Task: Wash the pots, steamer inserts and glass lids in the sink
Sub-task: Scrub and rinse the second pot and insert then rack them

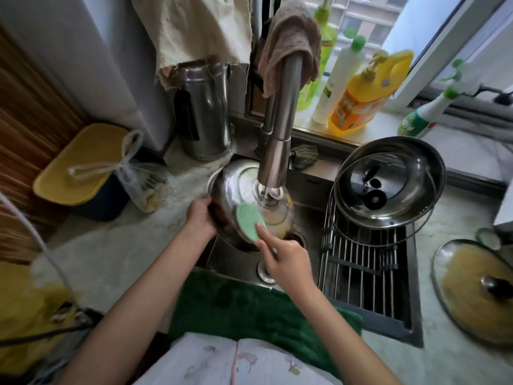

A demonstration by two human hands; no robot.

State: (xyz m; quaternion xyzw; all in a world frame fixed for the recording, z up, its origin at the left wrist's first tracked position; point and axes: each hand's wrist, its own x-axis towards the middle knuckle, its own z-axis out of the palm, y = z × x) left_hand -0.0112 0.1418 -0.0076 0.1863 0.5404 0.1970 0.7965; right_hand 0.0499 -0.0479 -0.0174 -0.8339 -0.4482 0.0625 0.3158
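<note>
Green sponge (pixel 251 220); silver pot (pixel 236 190)

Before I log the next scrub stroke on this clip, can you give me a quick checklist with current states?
1. Left hand grips the pot rim: ok.
2. Right hand holds the green sponge against the pot: ok.
3. Water running from the faucet onto the pot: ok.
4. Pot over the sink: ok.
5. Pot free of residue: cannot tell.
6. Drying rack has free room in front of the stacked pan and lid: ok.
</note>
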